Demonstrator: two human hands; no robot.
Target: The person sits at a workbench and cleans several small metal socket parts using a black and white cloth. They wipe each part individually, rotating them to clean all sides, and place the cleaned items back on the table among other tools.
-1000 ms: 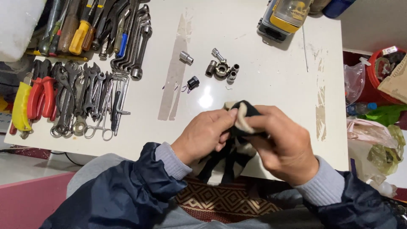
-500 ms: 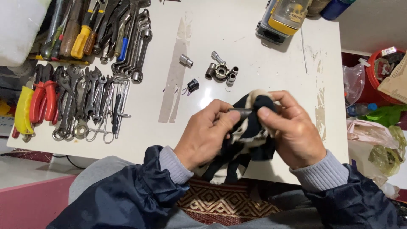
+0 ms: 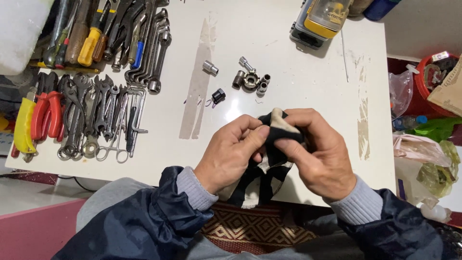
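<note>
Pinching black-and-cream cloth [image 3: 269,159], fingers [image 3: 257,137] closed.

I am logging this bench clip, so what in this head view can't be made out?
- Whatever the cloth wraps: hidden by the cloth and both hands, left hand, right hand.
- Yellow case: cut off by the top edge.
- Screwdrivers: tips cut off at the top edge.
- Red bin: cut off at the right edge.

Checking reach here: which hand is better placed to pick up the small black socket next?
Probably the left hand: the black socket lies just beyond its fingertips, while the right hand, also on the cloth, sits farther away.
</note>
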